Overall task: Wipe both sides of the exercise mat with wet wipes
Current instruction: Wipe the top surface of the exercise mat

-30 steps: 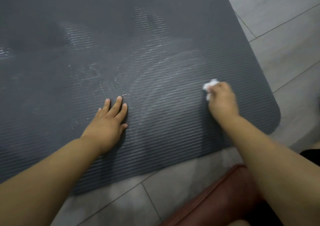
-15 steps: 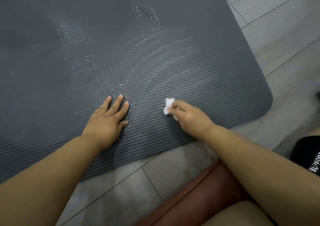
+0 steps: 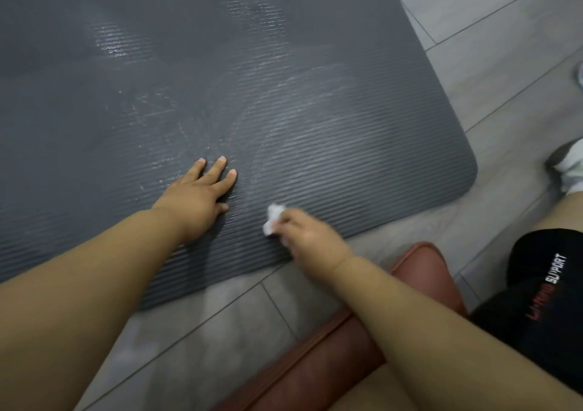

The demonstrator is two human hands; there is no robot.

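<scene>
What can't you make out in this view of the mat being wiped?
Head view only:
exercise mat: far and left parts cut off by the frame; underside hidden against the floor.
wet wipe: mostly covered by the right hand, both motion-blurred.
knee support: red word too blurred to read.

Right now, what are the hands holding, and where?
The right hand pinches a scrunched wet wipe by one end; the left hand lies flat on the exercise mat, holding nothing.

Only one cam here: head-worn, wide-angle, pointing forward and down at the mat (image 3: 315, 95) on the floor (image 3: 504, 48), close enough that it fills most of the shot.
</scene>
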